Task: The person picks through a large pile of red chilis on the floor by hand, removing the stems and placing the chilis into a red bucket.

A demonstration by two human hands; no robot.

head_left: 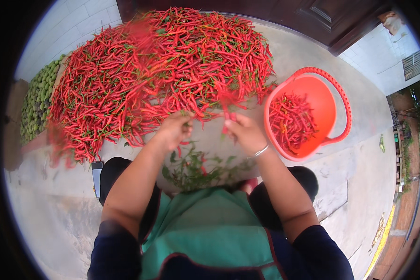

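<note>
In the head view, the right hand (246, 133) pinches blurred red chillies (226, 111), long axis pointing away from the body, the red basket (325, 105) just to its right — well apart from the left hand (173, 130), fingers closed, on what I cannot tell. The chilli pile (102, 88) edges close ahead — grey floor (368, 102) opens beyond the basket.

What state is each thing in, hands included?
Left hand: fingers curled, grip unclear.
Right hand: fingers closed on slender red peppers, blurred, number unclear.
Large heap of red chili peppers: loose on the floor.
Orange-red plastic basket: partly filled with red chilies.
Green leafy stems: loosely piled below the hands.
Round green produce: heaped.
Dark brown panelled door: appears shut.
Teal-green apron: worn.
</note>
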